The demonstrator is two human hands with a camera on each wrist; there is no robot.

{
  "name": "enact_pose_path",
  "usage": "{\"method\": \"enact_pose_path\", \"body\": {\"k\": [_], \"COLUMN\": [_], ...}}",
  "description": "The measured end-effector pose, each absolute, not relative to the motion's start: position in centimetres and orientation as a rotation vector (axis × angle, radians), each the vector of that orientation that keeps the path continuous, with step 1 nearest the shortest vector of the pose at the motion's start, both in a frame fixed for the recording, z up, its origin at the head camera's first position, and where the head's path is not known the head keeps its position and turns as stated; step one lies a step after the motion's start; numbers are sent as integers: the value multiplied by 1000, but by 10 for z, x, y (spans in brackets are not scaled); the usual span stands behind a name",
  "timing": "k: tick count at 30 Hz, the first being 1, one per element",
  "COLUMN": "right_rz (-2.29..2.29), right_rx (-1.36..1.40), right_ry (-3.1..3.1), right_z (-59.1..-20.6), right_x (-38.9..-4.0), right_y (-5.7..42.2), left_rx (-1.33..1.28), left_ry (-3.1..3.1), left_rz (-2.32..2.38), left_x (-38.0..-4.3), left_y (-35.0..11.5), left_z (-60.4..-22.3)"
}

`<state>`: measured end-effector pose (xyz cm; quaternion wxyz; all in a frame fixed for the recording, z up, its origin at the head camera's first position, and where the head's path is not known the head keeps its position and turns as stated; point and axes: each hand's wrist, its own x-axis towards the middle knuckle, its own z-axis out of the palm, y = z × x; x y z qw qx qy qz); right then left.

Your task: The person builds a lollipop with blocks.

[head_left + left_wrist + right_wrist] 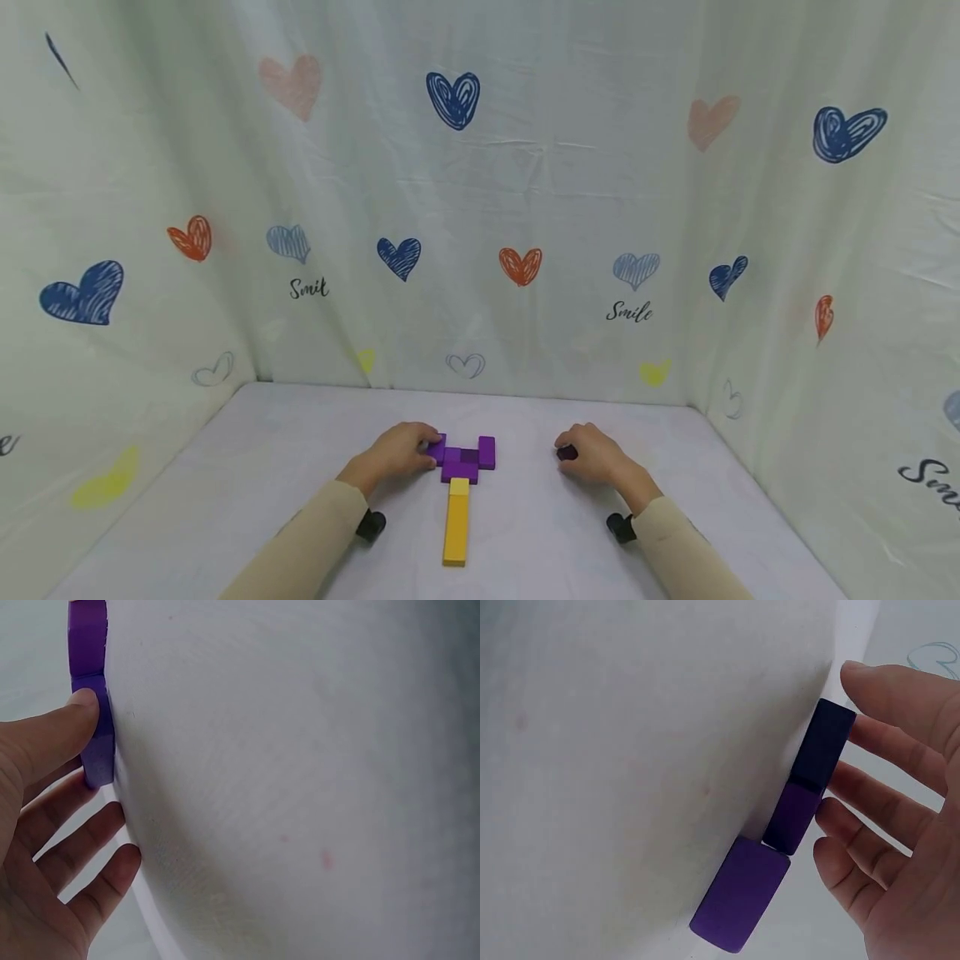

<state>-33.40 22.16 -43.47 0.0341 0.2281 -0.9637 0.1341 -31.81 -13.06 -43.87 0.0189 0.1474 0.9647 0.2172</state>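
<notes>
In the head view my left hand (401,452) is at the left side of a flat purple block arrangement. Its thumb and index finger pinch a purple block (91,750), while the other fingers spread out beside the tabletop. The block's end meets another purple block (88,637). To the right, my right hand (592,454) has its fingertips right at a dark block (823,742). A gap shows between thumb and dark block in the right wrist view, with the fingers behind it. A lighter purple piece (793,817) and a larger purple block (741,894) line up beyond.
A long yellow block (456,533) with a shorter yellow one (459,487) runs towards me from the purple arrangement (459,472). Another purple block (487,452) forms its right side. A white cloth covers the table (525,533); a heart-print curtain (480,192) surrounds it.
</notes>
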Motion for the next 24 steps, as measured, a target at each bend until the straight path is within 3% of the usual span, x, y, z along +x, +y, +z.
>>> {"method": "enact_pose_path", "body": {"k": [24], "right_rz": [403], "right_rx": [763], "right_ry": [-2978], "right_z": [-433], "right_x": [-344], "right_y": [206], "left_rx": [450], "left_ry": [2993], "left_rz": [666], "left_x": [-319], "left_y": [-132], "left_z": [-442]}}
